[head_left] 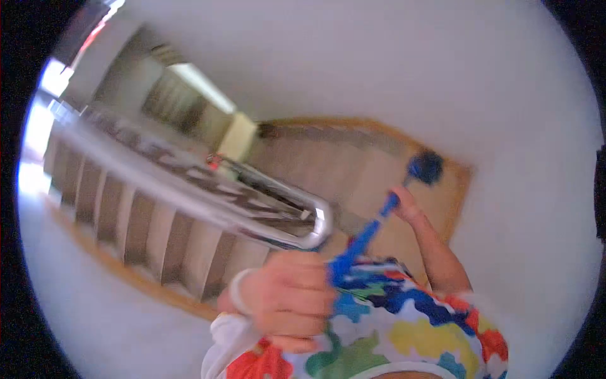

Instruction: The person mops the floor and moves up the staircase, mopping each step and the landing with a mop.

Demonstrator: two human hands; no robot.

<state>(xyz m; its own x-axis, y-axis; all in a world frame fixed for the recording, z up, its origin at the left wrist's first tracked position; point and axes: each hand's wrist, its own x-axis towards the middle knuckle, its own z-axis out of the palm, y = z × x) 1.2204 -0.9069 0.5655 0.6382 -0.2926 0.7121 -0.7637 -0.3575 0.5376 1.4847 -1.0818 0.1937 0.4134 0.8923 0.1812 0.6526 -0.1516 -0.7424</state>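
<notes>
My left hand (287,300), a white band at its wrist, is close to the camera and closed round the near end of a blue stick (363,241). Farther along, my right hand (406,206) grips the same stick just below its dark blue, bushy head (426,167). The stick slants away from my chest to the upper right, its head over the landing near the wall. Blur hides whether it is a duster or a brush.
A shiny metal handrail (189,199) curves round beside my left hand. Brown stairs (167,243) run off to the left. A wooden skirting strip (459,202) edges the landing (372,174), with pale walls (524,170) around it.
</notes>
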